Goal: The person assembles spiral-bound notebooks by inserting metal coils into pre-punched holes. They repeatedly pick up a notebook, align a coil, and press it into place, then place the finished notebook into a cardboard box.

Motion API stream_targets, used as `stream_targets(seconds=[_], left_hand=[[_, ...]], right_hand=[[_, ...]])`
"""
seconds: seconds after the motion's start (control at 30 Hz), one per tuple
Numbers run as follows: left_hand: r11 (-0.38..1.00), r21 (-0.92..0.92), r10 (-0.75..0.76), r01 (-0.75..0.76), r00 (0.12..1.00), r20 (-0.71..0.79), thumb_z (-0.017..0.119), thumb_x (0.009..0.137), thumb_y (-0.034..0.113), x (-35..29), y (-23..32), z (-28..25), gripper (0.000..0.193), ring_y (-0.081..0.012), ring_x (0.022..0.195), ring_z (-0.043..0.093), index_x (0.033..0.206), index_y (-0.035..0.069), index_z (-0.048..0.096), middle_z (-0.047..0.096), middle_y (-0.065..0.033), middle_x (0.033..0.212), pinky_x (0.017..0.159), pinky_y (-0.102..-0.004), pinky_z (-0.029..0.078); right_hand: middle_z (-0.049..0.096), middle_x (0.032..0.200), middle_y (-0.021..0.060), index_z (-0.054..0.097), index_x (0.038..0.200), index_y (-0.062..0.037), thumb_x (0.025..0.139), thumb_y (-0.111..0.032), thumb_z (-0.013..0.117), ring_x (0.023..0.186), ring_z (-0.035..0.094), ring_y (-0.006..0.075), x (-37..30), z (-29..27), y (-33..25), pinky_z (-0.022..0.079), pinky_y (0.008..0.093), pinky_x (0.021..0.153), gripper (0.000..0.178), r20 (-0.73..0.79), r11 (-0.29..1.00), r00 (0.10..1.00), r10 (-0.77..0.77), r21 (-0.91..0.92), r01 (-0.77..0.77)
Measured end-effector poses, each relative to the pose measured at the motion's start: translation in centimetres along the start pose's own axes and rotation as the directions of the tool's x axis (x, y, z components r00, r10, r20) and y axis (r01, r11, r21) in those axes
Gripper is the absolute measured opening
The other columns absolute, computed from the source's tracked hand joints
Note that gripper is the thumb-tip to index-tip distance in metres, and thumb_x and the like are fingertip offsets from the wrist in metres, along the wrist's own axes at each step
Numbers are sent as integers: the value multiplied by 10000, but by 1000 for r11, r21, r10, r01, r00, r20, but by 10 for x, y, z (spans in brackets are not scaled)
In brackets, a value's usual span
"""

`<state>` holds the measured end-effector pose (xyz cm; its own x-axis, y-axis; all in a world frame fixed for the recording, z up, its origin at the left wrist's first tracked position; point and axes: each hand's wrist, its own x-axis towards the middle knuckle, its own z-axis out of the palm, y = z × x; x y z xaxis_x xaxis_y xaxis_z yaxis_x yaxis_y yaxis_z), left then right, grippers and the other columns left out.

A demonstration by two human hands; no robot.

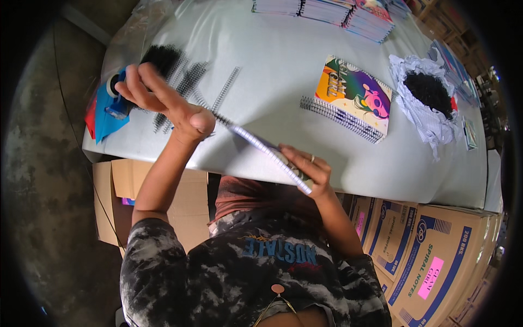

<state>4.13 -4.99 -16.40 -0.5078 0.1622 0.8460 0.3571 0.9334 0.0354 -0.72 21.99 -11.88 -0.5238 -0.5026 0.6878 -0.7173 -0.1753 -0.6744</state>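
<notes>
My right hand point(311, 168) grips a notebook point(272, 156) by its near end, fingers over one side. The notebook is tilted nearly edge-on, so a white strip of page edge shows most. A black spiral coil point(222, 119) reaches from the notebook's far end toward my left hand point(171, 106). That hand is raised above the table with its fingers stretched out and apart. Its palm side hides where the coil ends, and whether they touch I cannot tell. Several loose black coils point(192, 76) lie on the table beyond my left hand.
Spiral notebooks with a colourful cover point(357, 98) are stacked right of centre. More book stacks point(327, 16) stand at the far edge. Crumpled wrapping point(400, 82) holds a black heap point(427, 92) at right. A blue tape dispenser point(115, 101) sits left; cartons point(430, 261) stand below the table.
</notes>
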Motion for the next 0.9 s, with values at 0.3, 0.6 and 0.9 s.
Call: stream_targets(seconds=[0.3,0.6,0.9], left_hand=[[990,-71,117,-119,993,-29,459,670,773,76,4,-18,1158,-487,1294,115,1341,-120,153,43,-309,1410,989,-646,53],[997,-62,-53,42,982,-181,304,734,783,85,24,-8,1073,-493,1312,-14,1388,-47,122,48,-322,1419,1010,-628,-6],[997,73,-22,34,987,-159,349,771,724,119,25,-19,1044,-471,1316,70,1337,-130,147,183,-311,1390,1030,-580,-36]], right_hand=[[636,1013,178,598,1095,17,714,-28,652,890,646,275,2,1,0,513,324,772,387,6,999,1000,-25,-20,25],[638,1014,164,602,1093,7,716,-31,656,896,642,272,2,4,-1,511,331,767,383,-22,999,999,-44,20,44],[653,984,131,623,1074,-32,726,-1,629,836,654,250,-6,9,2,515,308,722,350,-90,997,994,60,-33,-63]])
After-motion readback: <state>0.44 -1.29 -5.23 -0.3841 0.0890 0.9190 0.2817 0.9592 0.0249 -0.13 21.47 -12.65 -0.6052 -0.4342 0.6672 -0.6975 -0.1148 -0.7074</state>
